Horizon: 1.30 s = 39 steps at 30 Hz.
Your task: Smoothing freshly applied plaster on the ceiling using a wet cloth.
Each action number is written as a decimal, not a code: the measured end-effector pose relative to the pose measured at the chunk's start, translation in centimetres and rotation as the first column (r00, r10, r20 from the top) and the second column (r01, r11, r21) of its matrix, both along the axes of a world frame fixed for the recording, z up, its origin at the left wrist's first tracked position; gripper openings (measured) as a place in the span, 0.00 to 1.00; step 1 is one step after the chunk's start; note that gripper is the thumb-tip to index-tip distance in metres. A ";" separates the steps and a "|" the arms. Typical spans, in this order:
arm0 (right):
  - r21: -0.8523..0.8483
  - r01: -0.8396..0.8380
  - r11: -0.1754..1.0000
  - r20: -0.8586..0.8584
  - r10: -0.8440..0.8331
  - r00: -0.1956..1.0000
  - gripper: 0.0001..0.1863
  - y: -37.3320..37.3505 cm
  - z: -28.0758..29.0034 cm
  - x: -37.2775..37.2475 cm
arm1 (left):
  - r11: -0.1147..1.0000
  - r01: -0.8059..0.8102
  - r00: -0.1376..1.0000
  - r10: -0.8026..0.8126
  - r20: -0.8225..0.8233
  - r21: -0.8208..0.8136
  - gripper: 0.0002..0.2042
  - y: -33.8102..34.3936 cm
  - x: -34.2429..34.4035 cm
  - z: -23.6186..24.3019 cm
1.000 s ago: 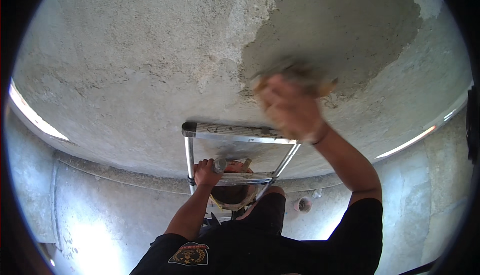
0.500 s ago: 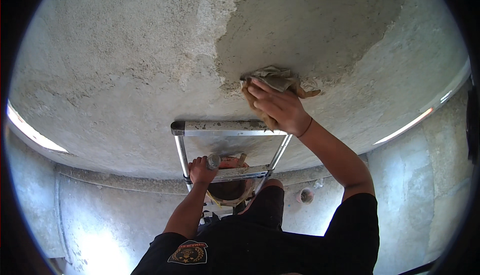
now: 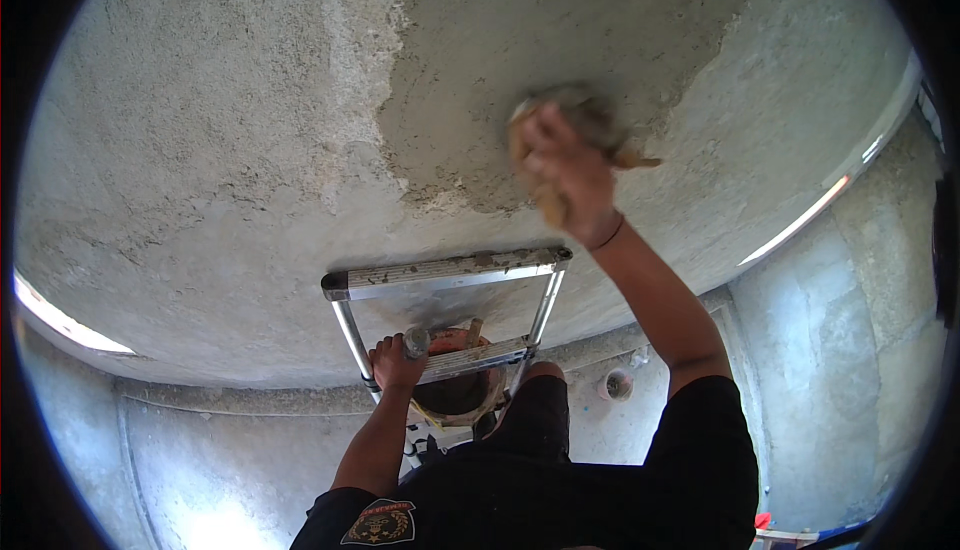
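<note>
My right hand [image 3: 572,175] is raised against the wall, closed around a crumpled, dirty brown-grey rag [image 3: 590,115]. Motion blurs both. The rag lies on a darker, damp-looking plaster patch [image 3: 560,30]. Lower down, my left hand [image 3: 397,362] is closed beside the left rail of an aluminium ladder [image 3: 450,272]. From its thumb side sticks a grey, round-ended object [image 3: 416,342], whose kind I cannot make out. Behind the ladder step is a reddish bucket [image 3: 447,339] with dark grey mix inside and a wooden handle [image 3: 474,332] standing up in it.
Rough grey plaster wall [image 3: 220,150] curves across the view. On the floor right of my leg stands a small pail [image 3: 615,384]. Bright openings show low at the left and right. A red item [image 3: 763,521] appears at the lower right.
My right hand has moved the rag up and slightly right over the damp patch. My view has shifted and tilted a little. The left hand stays by the ladder with the grey object.
</note>
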State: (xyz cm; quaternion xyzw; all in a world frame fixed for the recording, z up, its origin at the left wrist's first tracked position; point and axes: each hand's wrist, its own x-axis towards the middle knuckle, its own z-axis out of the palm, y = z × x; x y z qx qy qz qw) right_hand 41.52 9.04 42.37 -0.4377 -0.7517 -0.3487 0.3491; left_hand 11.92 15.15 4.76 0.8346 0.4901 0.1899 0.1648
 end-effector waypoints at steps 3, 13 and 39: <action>-0.080 -0.133 0.988 -0.059 0.129 0.990 0.06 -0.8 -0.6 0.1 | 1.000 -0.009 1.000 0.009 -0.009 0.014 0.22 0.2 0.0 0.3; 0.410 0.114 0.905 -0.028 -0.112 0.993 0.11 2.2 6.3 -1.1 | 0.995 -0.042 0.999 0.039 -0.031 -0.093 0.24 0.2 0.6 1.3; 0.471 0.212 0.856 -0.227 -0.115 0.967 0.11 -0.5 10.1 -0.8 | 0.946 -0.083 0.980 0.020 -0.199 -0.313 0.28 0.5 2.0 3.5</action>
